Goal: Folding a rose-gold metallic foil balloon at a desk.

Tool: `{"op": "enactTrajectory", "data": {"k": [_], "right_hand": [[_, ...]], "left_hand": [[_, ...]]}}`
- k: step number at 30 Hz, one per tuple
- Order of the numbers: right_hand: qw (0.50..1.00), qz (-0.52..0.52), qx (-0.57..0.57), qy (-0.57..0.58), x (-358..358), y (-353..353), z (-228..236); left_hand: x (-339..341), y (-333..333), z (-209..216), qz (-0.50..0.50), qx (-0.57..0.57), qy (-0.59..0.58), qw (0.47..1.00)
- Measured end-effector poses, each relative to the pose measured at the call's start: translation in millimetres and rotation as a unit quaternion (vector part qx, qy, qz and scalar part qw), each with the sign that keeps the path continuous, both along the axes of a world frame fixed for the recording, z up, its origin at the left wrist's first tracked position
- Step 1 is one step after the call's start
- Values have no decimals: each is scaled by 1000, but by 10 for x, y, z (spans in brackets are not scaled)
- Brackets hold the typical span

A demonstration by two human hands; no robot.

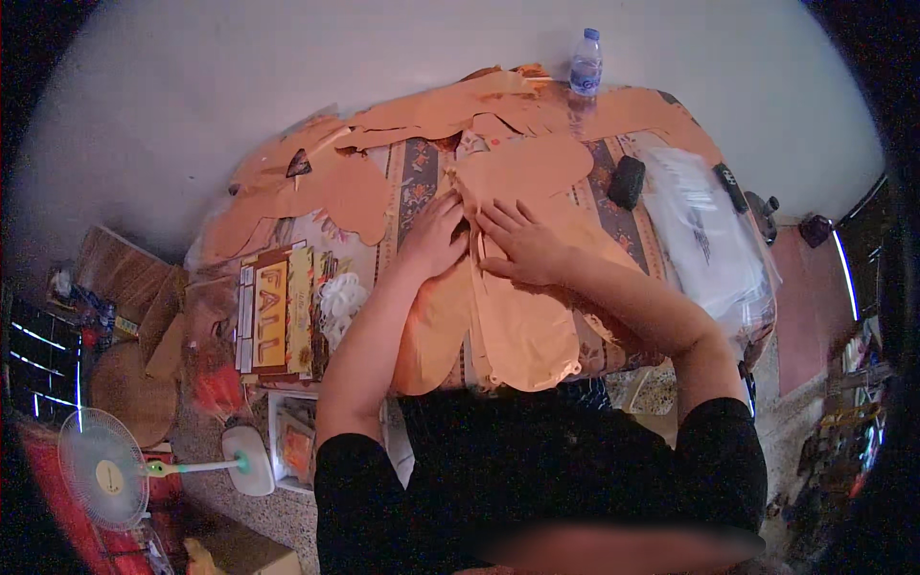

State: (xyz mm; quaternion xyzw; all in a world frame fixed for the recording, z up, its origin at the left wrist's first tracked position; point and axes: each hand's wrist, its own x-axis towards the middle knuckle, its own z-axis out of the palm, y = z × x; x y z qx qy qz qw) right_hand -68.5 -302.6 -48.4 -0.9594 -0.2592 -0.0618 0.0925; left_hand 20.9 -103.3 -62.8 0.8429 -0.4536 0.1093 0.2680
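Flat orange foil balloons, uninflated and with rounded ends, lie in a stack before me on the patterned tablecloth. My right hand rests on the foil, palm down and fingers spread. Beside it, my left hand lies along the stack's left edge with its fingers stretched out toward a fold that runs between both hands. Neither hand grips anything that I can see. Part of the foil reaches past the far side of my right hand, and the lower ends come to the table's near edge.
More orange foil covers the table's far side, near a water bottle. A black roll-shaped object and clear plastic bags lie to the right. Printed packs and a white ruffled flower lie left. A fan stands lower left.
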Motion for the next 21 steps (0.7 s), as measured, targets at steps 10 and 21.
{"op": "enactTrajectory", "data": {"k": [10, 21], "right_hand": [[999, -21, 1, -37, 4, 19, -64], [999, -31, -15, 0, -35, 34, 2]], "left_hand": [[-212, 77, 483, 32, 73, -136, 988], [-1017, 472, 394, 12, 61, 41, 997]]}}
